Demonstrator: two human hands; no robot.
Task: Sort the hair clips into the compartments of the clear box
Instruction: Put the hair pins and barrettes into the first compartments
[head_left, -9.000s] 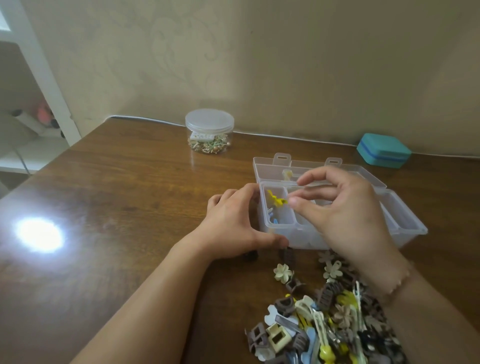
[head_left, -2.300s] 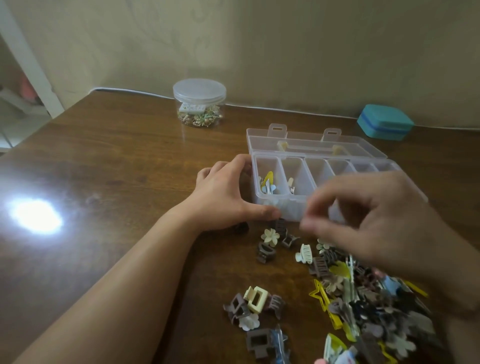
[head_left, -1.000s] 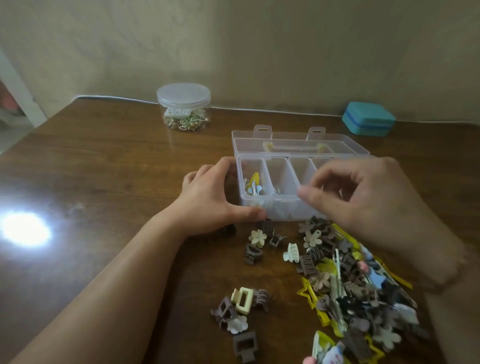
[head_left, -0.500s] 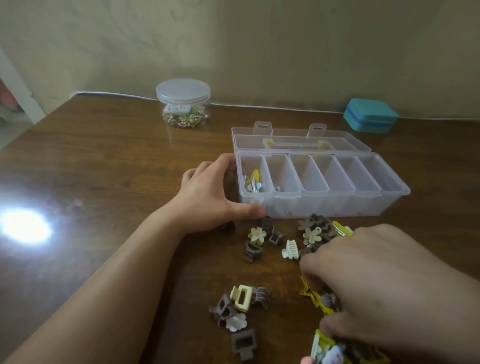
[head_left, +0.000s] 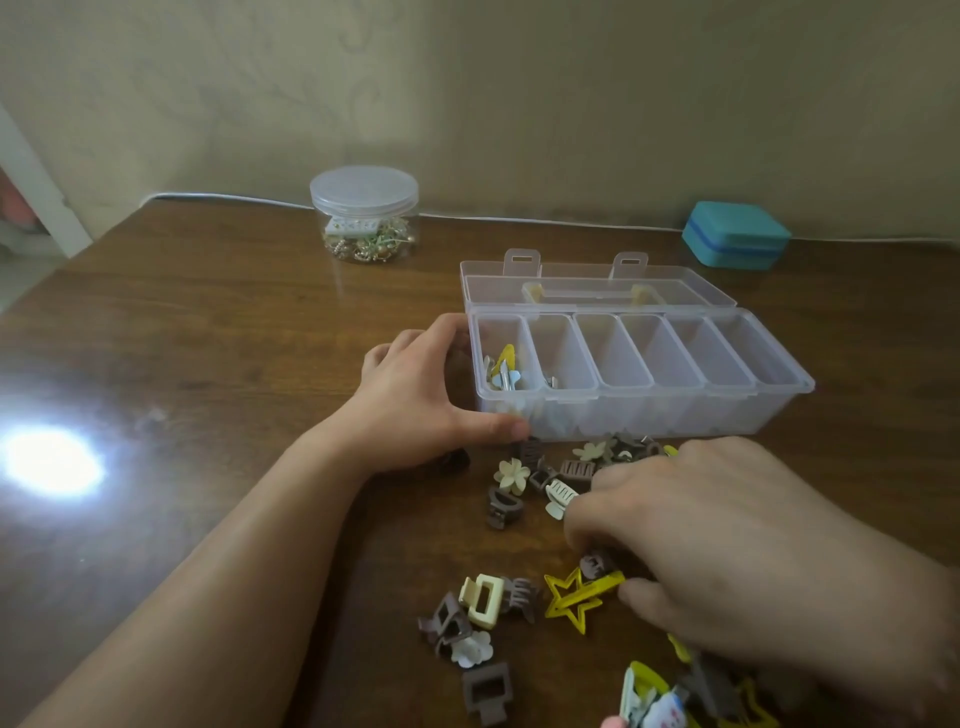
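The clear box (head_left: 644, 415) stands open in mid-table with a row of several compartments. A few yellow and silver clips (head_left: 503, 370) lie in its leftmost compartment, and one small clip (head_left: 551, 382) lies in the second. My left hand (head_left: 415, 400) grips the box's left end, thumb along the front wall. The loose hair clips (head_left: 514, 475) are spread on the table in front of the box. My right hand (head_left: 727, 551) is down on this pile, and its curled fingers and thumb pinch the bar of a yellow star clip (head_left: 574, 603). It hides much of the pile.
A round clear jar (head_left: 363, 213) with small trinkets stands at the back left, a teal case (head_left: 735, 234) at the back right by the wall. A white cable (head_left: 519, 218) runs along the table's far edge. A bright glare spot (head_left: 49, 460) lies at the left.
My right hand came back from above the box and dropped onto the pile. It has taken hold of the yellow star clip, which has shifted left. My left hand has stayed on the box.
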